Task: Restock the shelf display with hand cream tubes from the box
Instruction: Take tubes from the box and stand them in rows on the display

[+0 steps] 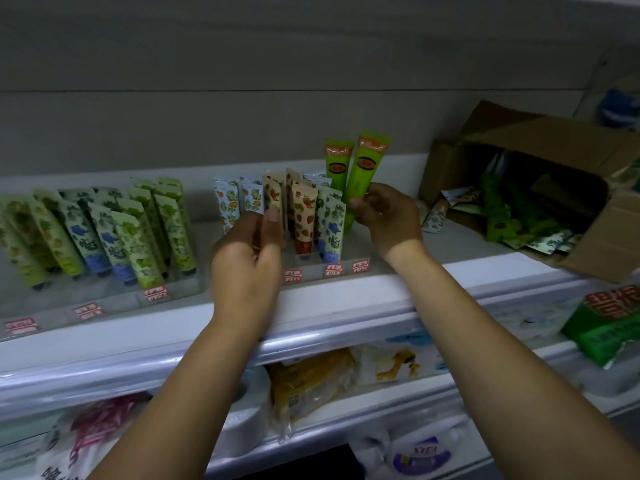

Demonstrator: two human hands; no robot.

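On the white shelf (346,292) stand rows of hand cream tubes in clear display trays. My right hand (388,216) grips a bright green tube (363,174) upright beside a second green tube (337,164) at the right end of the display. My left hand (249,258) pinches a beige flowered tube (273,194) in the middle rows, next to a strawberry-print tube (304,216). At the right, the cardboard box (540,133) lies on its side, with several green and patterned tubes (505,216) spilling from its mouth.
A second display of green and blue tubes (104,230) fills the shelf's left part. Red price labels (332,270) line the front rail. Lower shelves hold a toilet roll (249,410), wrapped packets (311,379) and a green pack (609,327).
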